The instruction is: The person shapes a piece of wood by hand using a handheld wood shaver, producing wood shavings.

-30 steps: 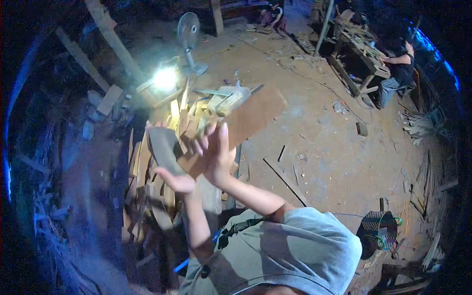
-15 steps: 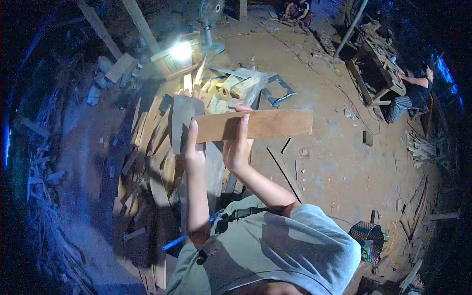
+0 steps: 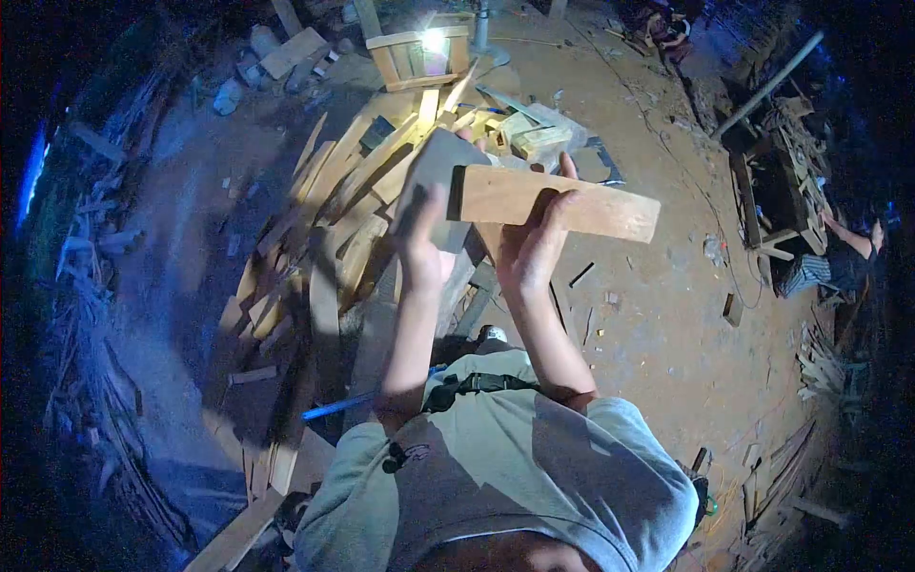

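My right hand [image 3: 536,253] is wrapped round a light brown wooden block [image 3: 610,207], thumb across its upper face and fingers behind it. The block lies crosswise before me, its right end tilted slightly down. My left hand [image 3: 424,250] grips a dark grey flat piece [image 3: 437,176], held at a slant, with fingertips showing past its far edge. The left thumb is blurred. The left end of the wooden block overlaps the grey piece in this view.
A heap of wooden offcuts [image 3: 357,238] spreads below and left of my hands. Behind it stands a slatted wooden crate [image 3: 391,65] with a bright lamp [image 3: 434,40]. Another person's arm [image 3: 851,234] shows at the right, near a wooden frame [image 3: 753,205]. A pole [image 3: 770,84] leans nearby.
Both hands and their pieces have shifted right in view. The grey piece now slants, and the left thumb has come off the wooden block. The camera view has turned.
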A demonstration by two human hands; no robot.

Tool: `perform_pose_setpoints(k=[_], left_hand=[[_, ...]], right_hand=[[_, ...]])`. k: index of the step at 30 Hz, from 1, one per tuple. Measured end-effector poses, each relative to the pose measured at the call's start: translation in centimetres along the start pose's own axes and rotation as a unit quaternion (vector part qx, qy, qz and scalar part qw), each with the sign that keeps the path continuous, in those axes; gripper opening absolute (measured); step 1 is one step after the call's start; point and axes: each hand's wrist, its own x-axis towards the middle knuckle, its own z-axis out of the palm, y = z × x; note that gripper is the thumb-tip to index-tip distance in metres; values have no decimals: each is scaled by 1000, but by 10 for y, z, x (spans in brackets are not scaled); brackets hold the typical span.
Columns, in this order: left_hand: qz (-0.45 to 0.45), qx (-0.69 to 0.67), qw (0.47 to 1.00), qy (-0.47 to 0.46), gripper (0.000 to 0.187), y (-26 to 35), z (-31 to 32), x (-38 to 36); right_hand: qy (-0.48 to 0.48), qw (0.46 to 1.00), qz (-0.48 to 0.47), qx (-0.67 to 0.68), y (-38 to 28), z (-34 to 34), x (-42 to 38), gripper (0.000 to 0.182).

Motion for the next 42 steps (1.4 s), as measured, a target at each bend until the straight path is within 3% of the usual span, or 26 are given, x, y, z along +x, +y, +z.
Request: perform_pose_setpoints(k=[2,4,6,7,10,11,13,15,16,17,18,19,21,22,24,25,28,30,34,35,37,38,40,41,42], left_hand=[[32,263,964,-32,55,0,2,-4],[10,236,972,9,53,-2,1,-4],[-44,175,983,43,52,-1,-16,1],[-66,102,992,-17,51,7,-13,4],[-64,45,995,-63,52,23,-12,3],[-62,65,994,-67,53,26,-14,2],[-64,49,992,-96,52,32,-17,2],[-74,35,991,-106,51,38,-16,1],[-73,36,991,-105,51,38,-18,2],[-74,43,991,-106,51,38,-21,5],[-74,49,990,-108,51,38,-23,6],[-74,48,990,-108,51,40,-23,6],[-131,43,982,-127,48,44,-20,4],[-132,42,982,-127,48,44,-20,4],[-122,173,965,-154,43,44,-20,4],[-93,270,946,-153,39,42,-21,5],[-76,275,939,-192,38,42,-12,3],[-61,292,936,-189,38,46,-8,1],[-59,303,937,-166,42,49,-9,-4],[-59,304,936,-165,42,47,-9,-5],[-76,115,986,-95,47,38,-9,-7],[-75,115,986,-95,47,34,-6,-8],[-30,91,995,-12,51,26,1,-10],[-7,155,988,11,48,21,-3,-10],[-9,155,988,11,48,19,-3,-11]], right_hand=[[-4,999,-37,18,8,-4,3,61],[-3,999,-43,24,7,-6,1,59],[-61,998,-13,0,0,-9,0,59],[-96,995,-19,-20,-4,-12,-1,67],[-262,944,-22,-198,-22,-41,-3,73],[-298,925,-3,-236,-38,-39,-4,70],[-382,886,176,-195,-37,-92,11,66],[-405,874,153,-221,-52,-94,5,87],[-406,873,155,-221,-52,-112,5,87],[-389,880,269,-43,-46,-139,8,87],[-355,847,371,136,-43,-153,9,88],[-354,848,372,135,-46,-149,12,88],[-413,769,444,201,-61,-133,20,76],[-411,771,444,200,-69,-123,21,76],[-519,750,404,-66,-76,-105,18,72],[-507,743,420,-121,-76,-106,16,64],[-448,734,480,-174,-76,-97,13,57],[-425,749,489,-138,-71,-97,11,56],[-407,784,468,-34,-54,-112,5,67],[-364,801,473,47,-54,-109,4,69],[-289,813,467,194,-35,-132,8,70],[-272,836,378,291,-26,-134,-2,60],[-194,855,337,344,-11,-130,-1,51],[-268,878,268,293,-9,-120,4,42],[-266,879,266,293,-10,-108,3,42]])
